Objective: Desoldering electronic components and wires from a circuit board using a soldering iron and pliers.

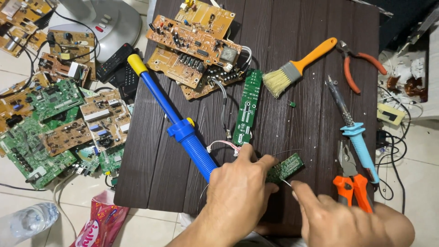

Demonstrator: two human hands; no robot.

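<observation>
Fingers of left hand (238,192) clamped on small green board (286,167); right hand (336,219) pinched on thin wire (286,183). Blue desoldering pump (176,123) just beside, soldering iron (354,130) and orange pliers (354,185) near.

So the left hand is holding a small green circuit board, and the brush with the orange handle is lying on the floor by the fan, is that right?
Not quite. The head view shows the brush lying on the dark table, near its far edge beside the orange-handled cutters, not on the floor. The left hand does hold the small green circuit board.
</observation>
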